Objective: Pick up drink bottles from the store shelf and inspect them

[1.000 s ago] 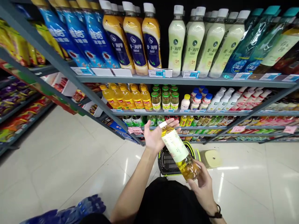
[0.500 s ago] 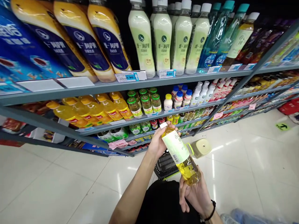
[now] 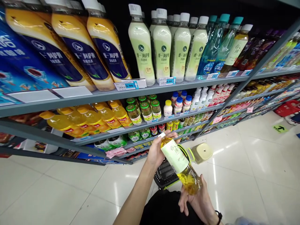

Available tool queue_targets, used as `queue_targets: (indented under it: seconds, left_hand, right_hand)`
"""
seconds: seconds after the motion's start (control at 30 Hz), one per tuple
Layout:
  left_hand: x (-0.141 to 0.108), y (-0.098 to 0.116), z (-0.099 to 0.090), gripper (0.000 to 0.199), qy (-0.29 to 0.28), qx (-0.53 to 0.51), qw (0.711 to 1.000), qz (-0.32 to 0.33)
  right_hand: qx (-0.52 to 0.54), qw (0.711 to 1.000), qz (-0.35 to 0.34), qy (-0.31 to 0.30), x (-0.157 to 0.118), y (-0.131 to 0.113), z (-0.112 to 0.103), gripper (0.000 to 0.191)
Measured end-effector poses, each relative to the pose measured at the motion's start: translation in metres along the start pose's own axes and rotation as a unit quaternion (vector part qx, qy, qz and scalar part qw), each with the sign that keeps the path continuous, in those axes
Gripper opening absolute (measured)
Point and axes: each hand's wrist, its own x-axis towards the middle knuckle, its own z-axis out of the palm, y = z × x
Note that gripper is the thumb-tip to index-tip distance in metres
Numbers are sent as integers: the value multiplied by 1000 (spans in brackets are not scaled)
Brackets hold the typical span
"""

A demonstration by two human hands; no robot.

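Observation:
A clear bottle of yellow drink [image 3: 176, 156] with a pale green label and white cap lies tilted between my hands, cap toward the shelves. My left hand [image 3: 157, 150] is wrapped round its neck just below the cap. Under the bottle's base, my right hand [image 3: 195, 198] supports it, palm up, with the fingers curled against it. A similar bottle [image 3: 237, 47] with a pale label stands on the upper shelf at the right of the teal-capped bottles.
Shelves [image 3: 140, 92] of drinks span the view. On the floor are a black basket [image 3: 164, 175] with green trim and a cream container [image 3: 203, 152]. A red object [image 3: 287, 107] lies far right, near a green floor arrow [image 3: 280, 128].
The shelf and its goods appear slightly lower in view as the camera has shifted. The bottle has turned a little about its length, so its barcode no longer shows. Both hands stay on it.

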Motion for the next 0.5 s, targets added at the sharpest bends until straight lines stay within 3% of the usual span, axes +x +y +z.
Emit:
queue_targets:
  seconds: [0.13,0.23,0.3,0.43,0.5]
  left_hand:
    - [2,9,-11,46,18,-11,1000,10]
    - [4,19,-21,45,25,-11,999,16]
    - [3,25,-26,40,25,-4,1000,18]
    - [1,31,-28,32,18,8,1000,19]
    - [1,29,-26,31,15,0,1000,13]
  right_hand:
    - [-142,984,-104,29,6,0,2,71]
    - [-276,938,-192,85,8,-3,3,63]
    - [-408,865,-267,118,8,-10,4,60]
    - [-632,635,-437,79,5,-28,4,69]
    - [-690,545,-473,52,3,-35,-1,70]
